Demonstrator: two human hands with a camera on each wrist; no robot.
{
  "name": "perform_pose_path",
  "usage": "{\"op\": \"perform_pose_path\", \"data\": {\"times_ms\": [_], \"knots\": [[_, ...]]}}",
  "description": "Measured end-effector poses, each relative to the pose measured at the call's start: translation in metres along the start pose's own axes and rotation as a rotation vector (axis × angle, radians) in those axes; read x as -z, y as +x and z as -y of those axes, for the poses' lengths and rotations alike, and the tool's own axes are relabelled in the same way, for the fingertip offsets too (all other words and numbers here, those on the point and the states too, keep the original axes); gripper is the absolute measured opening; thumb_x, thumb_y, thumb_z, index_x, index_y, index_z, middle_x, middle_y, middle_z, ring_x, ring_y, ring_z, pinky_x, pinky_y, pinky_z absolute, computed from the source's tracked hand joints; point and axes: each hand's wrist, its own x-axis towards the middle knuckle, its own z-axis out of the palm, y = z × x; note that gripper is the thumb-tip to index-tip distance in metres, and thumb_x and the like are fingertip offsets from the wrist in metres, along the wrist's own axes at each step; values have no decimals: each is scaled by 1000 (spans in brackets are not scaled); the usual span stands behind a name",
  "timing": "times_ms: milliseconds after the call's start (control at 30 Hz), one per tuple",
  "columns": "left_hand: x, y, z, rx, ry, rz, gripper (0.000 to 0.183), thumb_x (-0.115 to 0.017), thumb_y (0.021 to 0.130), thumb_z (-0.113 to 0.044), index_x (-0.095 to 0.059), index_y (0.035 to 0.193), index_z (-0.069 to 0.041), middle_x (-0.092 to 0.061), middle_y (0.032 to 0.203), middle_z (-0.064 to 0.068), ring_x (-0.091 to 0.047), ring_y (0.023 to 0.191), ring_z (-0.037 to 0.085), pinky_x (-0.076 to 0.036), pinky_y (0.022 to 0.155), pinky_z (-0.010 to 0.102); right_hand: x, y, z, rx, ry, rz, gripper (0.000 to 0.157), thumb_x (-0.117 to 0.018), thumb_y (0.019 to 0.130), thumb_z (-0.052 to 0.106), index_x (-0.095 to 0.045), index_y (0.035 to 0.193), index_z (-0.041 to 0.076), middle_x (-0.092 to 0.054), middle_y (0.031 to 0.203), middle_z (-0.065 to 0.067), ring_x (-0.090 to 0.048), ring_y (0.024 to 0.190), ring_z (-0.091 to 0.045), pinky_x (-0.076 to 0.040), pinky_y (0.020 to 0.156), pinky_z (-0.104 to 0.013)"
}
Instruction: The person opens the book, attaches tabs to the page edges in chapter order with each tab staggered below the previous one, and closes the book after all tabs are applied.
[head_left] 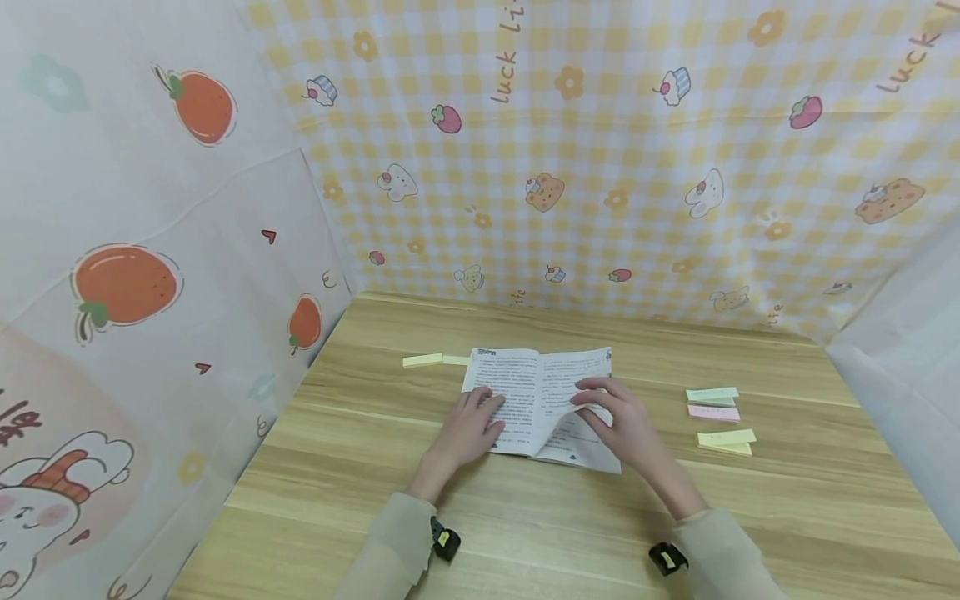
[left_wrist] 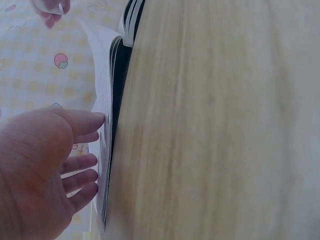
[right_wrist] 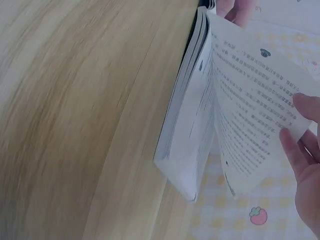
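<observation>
One wood-grain tabletop (head_left: 555, 533) beneath book (head_left: 527, 400), checked backdrop (head_left: 622, 150)

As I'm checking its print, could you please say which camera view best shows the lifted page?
The right wrist view: the lifted page shows large, its print facing the camera, pinched by the right hand. The head view shows it smaller, from above; in the left wrist view it is hard to make out.

We see a plain, pale beige cloth sleeve (head_left: 396, 533) on the left arm and a matching pale beige cloth sleeve (head_left: 726, 552) on the right. At the left cuff sits a small, black, blocky device (head_left: 452, 547) with a yellow marking; we find a similar black, yellow-marked block (head_left: 663, 553) at the right cuff.
</observation>
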Motion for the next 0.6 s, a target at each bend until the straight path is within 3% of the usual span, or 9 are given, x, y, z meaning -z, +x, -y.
{"op": "perform_pose_path", "data": {"times_ms": [200, 300, 533, 600], "knots": [[1, -1, 0, -2, -3, -2, 45, -58, 102, -25, -55, 143, -6, -46, 146, 19, -41, 136, 39, -31, 116, 51, -11, 6, 4, 11, 55, -41, 33, -80, 74, -15, -75, 95, 9, -61, 127, -18, -55, 119, -37, -47, 99, -19], [1, -1, 0, -1, 2, 0, 45, -58, 102, -25, -55, 143, -6, -46, 146, 19, -42, 136, 39, -31, 116, 50, -16, 9, 8, 17, 90, -56, 32, -78, 74, -17, -74, 95, 7, -57, 132, -23, -49, 123, -40, -43, 102, -17], [0, 0, 1, -9, 6, 0, 45, -58, 102, -25, -55, 142, -6, -47, 145, 20, -42, 135, 39, -32, 115, 50, -24, 13, 17, 19, 125, -110, 31, -75, 73, -18, -74, 93, 5, -47, 139, -31, -44, 126, -46, -51, 98, -47], [0, 0, 1, -15, 3, -6, 45, -58, 102, -25, -55, 142, -5, -47, 145, 20, -43, 135, 40, -33, 114, 51, -25, 13, 18, 1, 128, -120, 31, -75, 74, -17, -75, 94, 6, -46, 140, -31, -45, 124, -44, -54, 94, -48]]}}
